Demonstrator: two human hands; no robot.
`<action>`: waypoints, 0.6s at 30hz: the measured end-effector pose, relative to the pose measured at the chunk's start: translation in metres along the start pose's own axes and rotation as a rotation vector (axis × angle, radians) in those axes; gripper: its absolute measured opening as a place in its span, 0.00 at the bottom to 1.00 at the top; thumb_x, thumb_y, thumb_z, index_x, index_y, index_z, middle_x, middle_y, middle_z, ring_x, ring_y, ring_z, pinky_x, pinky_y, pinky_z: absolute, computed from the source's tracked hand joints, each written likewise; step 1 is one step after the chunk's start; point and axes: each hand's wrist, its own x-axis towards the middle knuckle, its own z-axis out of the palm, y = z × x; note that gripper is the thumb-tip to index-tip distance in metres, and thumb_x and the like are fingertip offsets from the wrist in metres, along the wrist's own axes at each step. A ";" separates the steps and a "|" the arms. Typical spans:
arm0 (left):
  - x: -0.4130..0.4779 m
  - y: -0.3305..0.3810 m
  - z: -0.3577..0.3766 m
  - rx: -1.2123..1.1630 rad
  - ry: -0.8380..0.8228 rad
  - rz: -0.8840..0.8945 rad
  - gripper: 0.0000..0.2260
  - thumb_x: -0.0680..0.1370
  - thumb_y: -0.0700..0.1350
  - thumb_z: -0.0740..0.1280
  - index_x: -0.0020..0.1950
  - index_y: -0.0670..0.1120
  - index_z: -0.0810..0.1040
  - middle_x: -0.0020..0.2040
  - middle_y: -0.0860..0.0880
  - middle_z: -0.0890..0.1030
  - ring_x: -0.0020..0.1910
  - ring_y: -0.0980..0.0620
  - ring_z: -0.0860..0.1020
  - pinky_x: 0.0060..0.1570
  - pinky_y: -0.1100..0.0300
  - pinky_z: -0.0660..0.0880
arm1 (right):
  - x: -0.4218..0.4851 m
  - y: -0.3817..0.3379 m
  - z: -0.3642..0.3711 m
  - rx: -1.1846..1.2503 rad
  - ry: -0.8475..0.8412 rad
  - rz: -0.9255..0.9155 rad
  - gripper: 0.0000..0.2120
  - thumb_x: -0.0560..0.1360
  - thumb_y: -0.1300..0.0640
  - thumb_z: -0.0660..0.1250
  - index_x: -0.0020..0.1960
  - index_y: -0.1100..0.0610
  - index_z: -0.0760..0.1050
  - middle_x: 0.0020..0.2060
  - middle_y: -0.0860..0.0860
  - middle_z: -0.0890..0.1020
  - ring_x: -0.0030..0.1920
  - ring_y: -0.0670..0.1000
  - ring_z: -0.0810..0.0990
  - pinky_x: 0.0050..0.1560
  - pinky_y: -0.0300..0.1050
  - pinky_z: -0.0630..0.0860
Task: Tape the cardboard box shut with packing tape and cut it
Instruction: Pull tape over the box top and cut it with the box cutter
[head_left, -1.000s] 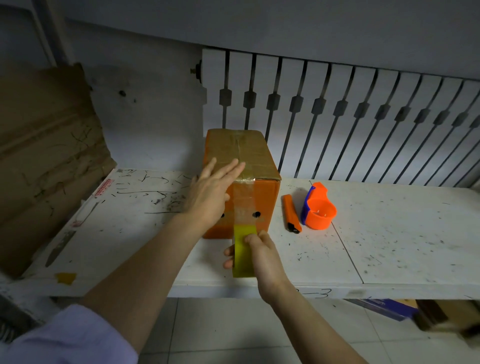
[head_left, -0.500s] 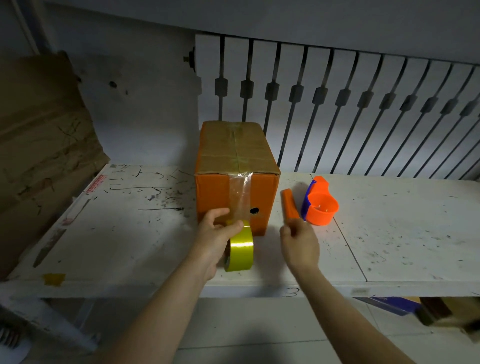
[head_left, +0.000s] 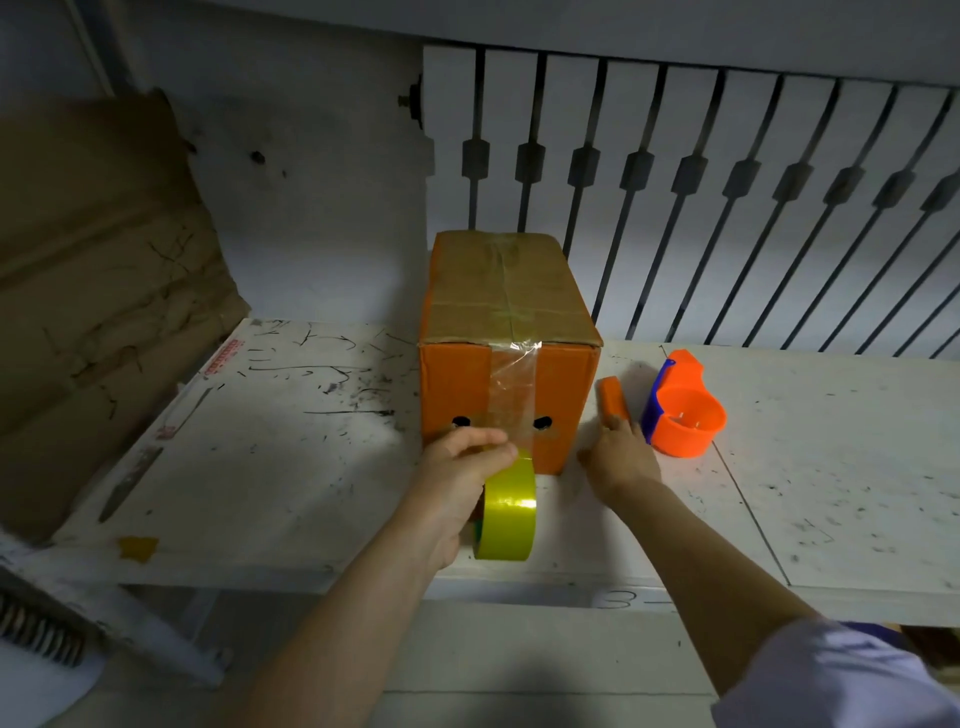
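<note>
An orange cardboard box stands on the white table. A strip of clear tape runs over its top and down its front face. My left hand holds a yellow-green tape roll at the box's lower front, the tape still joined to the box. My right hand rests on the table to the right of the box. Its fingertips touch the near end of an orange utility knife; whether they grip it does not show.
An orange and blue tape dispenser sits right of the knife. A large sheet of cardboard leans at the left. A white radiator lines the wall behind. A small yellow scrap lies near the table's front left edge.
My left hand left the box top and took the tape roll from my right hand. My right hand moved right to the knife's end.
</note>
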 end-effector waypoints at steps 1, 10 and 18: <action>0.000 0.000 0.000 -0.008 -0.006 0.001 0.08 0.73 0.42 0.69 0.52 0.48 0.80 0.52 0.46 0.81 0.46 0.50 0.79 0.38 0.58 0.74 | -0.003 -0.001 -0.001 -0.051 -0.008 -0.002 0.30 0.76 0.59 0.63 0.74 0.53 0.56 0.68 0.60 0.68 0.64 0.61 0.73 0.61 0.56 0.74; -0.002 -0.003 0.003 -0.021 0.004 0.006 0.06 0.73 0.42 0.69 0.49 0.50 0.81 0.55 0.45 0.81 0.54 0.45 0.78 0.48 0.54 0.75 | -0.028 -0.014 -0.017 -0.284 -0.052 0.005 0.13 0.72 0.61 0.68 0.54 0.62 0.72 0.52 0.59 0.75 0.45 0.55 0.76 0.45 0.45 0.75; -0.008 0.002 0.007 -0.092 -0.035 -0.022 0.06 0.77 0.40 0.65 0.50 0.48 0.79 0.57 0.41 0.81 0.55 0.38 0.80 0.50 0.47 0.78 | -0.067 -0.007 -0.036 0.964 -0.127 0.356 0.09 0.79 0.64 0.52 0.52 0.63 0.70 0.43 0.59 0.76 0.39 0.54 0.78 0.35 0.45 0.75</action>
